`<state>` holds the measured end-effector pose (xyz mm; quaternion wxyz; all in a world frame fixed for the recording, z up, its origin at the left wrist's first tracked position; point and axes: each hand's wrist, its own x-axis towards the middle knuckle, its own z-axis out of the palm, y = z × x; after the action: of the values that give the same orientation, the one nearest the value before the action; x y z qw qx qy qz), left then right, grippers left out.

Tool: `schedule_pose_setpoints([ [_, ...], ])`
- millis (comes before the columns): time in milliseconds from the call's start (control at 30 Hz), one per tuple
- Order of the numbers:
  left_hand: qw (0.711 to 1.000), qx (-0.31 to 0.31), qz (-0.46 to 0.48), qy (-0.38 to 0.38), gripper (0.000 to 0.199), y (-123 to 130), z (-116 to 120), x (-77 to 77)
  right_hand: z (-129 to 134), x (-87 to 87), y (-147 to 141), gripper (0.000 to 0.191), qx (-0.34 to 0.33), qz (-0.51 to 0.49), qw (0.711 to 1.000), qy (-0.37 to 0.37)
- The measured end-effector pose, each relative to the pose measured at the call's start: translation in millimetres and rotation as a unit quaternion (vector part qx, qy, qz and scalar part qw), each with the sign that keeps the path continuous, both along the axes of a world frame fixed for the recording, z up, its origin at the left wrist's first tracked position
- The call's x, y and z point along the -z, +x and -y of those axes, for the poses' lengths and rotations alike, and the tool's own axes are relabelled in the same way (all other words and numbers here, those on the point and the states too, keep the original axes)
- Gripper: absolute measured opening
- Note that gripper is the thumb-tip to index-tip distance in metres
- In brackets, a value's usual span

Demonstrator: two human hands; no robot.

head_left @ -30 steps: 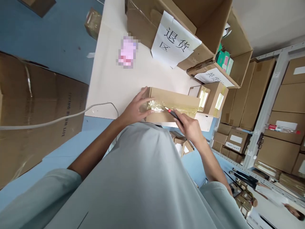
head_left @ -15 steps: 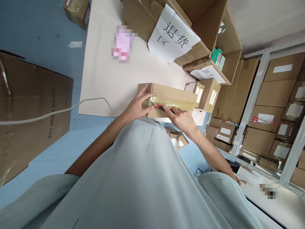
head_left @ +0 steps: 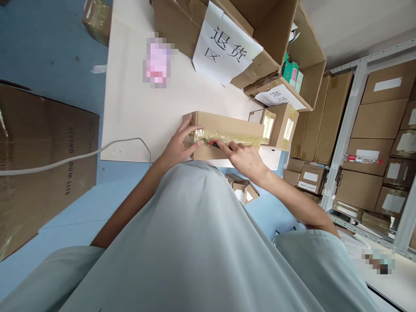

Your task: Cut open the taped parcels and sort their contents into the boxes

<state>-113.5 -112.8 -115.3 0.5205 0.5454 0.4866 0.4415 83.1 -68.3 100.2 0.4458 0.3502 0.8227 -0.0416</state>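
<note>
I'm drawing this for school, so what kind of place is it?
Probably a storeroom or packing room: cardboard boxes line a metal rack, open cartons wear paper signs, and a taped box lies on the table.

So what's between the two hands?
In the head view, the front of a red-and-black cutter and part of the taped box lie there.

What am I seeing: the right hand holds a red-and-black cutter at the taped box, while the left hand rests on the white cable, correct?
Not quite: the left hand is on the end of the taped box, not the white cable, as the head view shows. The right hand does hold the red-and-black cutter there.
</note>
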Motion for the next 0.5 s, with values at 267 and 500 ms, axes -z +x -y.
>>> schedule_pose_setpoints([
  [267, 0.998, -0.033, 0.032, -0.038, 0.082, 0.9, -1.6, 1.8, -21.0, 0.9, 86.9, 0.072, 0.024, 0.037, 0.998, 0.036],
  [500, 0.993, -0.081, 0.040, -0.072, 0.087, 5.1, -3.6, 1.0, -29.9, 7.2, 201.6, 0.067, 0.063, 0.003, 0.994, 0.085],
])
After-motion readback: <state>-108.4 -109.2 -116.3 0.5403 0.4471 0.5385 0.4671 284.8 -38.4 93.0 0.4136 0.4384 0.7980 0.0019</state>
